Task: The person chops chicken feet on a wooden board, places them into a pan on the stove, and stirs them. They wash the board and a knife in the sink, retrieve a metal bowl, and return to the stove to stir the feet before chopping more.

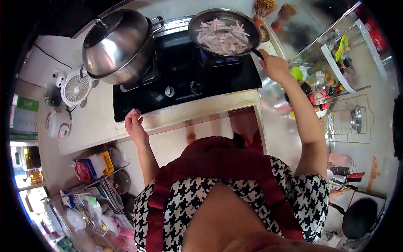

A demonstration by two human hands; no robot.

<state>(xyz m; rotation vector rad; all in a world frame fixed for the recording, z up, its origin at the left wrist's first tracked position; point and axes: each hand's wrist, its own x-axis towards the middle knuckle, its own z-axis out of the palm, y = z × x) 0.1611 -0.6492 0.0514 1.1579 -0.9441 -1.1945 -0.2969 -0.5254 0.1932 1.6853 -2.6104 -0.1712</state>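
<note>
My right hand (273, 66) is wrapped round the black handle of a frying pan (224, 53) at the right burner of the black gas stove (180, 86). Pale, thin strips of food (222, 37) lie spread in the pan. Near the stove's front left corner, my left hand (134, 122) hangs with its fingers curled; whether it holds anything is too small to tell. A large steel pot (121, 48) with a domed lid stands on the left burner.
Left of the pot are a small white fan (76, 87) and a white kettle (58, 123). Bottles (321, 82) stand on the right. A loaded rack (94, 182) is at the lower left, and a second black pan (359, 217) lies at the lower right.
</note>
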